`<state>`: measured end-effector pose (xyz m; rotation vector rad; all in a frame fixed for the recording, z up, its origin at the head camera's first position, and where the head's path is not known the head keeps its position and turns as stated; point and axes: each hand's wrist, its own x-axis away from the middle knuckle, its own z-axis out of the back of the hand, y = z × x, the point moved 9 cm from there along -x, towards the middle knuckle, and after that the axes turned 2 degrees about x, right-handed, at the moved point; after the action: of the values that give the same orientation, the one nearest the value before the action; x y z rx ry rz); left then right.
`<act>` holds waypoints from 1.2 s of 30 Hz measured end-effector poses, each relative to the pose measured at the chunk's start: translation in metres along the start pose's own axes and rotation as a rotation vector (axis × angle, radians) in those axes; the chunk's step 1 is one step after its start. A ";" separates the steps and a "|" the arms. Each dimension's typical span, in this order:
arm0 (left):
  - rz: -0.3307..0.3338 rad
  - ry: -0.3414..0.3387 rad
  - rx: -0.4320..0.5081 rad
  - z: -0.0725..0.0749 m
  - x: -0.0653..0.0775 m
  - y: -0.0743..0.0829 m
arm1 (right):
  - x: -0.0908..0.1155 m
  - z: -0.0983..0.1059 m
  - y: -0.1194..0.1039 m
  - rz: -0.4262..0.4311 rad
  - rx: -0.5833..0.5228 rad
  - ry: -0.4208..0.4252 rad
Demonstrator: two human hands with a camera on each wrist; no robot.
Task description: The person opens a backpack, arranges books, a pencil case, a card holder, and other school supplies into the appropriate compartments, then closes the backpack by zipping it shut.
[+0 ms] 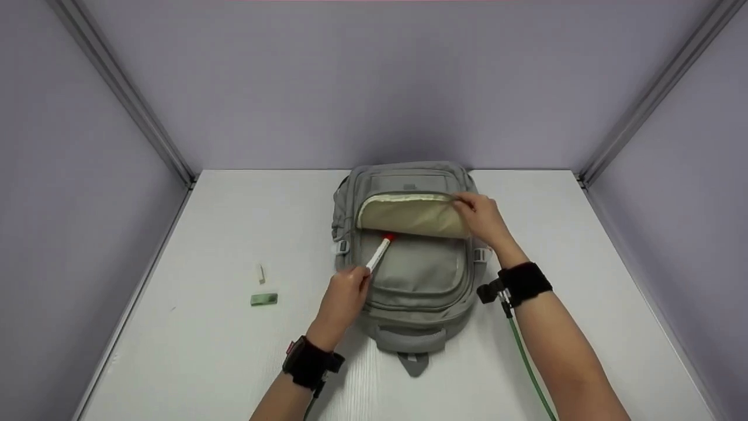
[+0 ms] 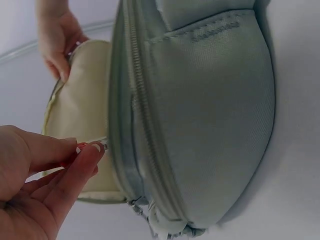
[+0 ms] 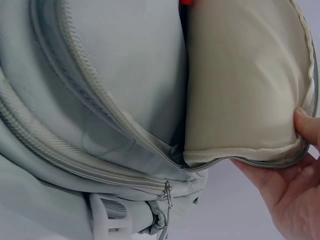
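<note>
A grey backpack [image 1: 418, 275] lies on the white table with its front pocket flap [image 1: 409, 215] folded back, showing a beige lining. My right hand [image 1: 482, 219] pinches the flap's edge near its right corner; the right wrist view shows thumb and fingers on the piped rim [image 3: 305, 145]. My left hand [image 1: 346, 292] pinches a white marker with red ends [image 1: 378, 255] by its lower end. The marker slants over the pocket, its red far end [image 3: 186, 2] at the pocket opening. In the left wrist view, the fingertips [image 2: 92, 150] cover most of the marker.
Left of the backpack lie a small green block [image 1: 264, 299] and a small whitish stick-like piece [image 1: 261, 275]. Grey-white panels enclose the table [image 1: 234, 222] at the back and sides. A green cable [image 1: 529, 356] runs from the right wrist band.
</note>
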<state>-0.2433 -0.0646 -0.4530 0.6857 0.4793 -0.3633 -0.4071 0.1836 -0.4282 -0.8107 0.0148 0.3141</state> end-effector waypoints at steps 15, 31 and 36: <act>-0.135 -0.015 -0.188 -0.032 -0.024 0.009 | -0.017 -0.004 0.005 -0.147 -0.036 -0.180; -0.027 -0.163 -0.227 -0.058 -0.047 -0.007 | -0.015 -0.010 0.011 -0.164 -0.106 -0.244; -0.047 -0.206 -0.224 -0.059 -0.046 -0.007 | -0.014 -0.012 0.011 -0.162 -0.106 -0.231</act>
<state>-0.3029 -0.0225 -0.4721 0.4147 0.3338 -0.4130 -0.4227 0.1785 -0.4423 -0.8714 -0.2844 0.2549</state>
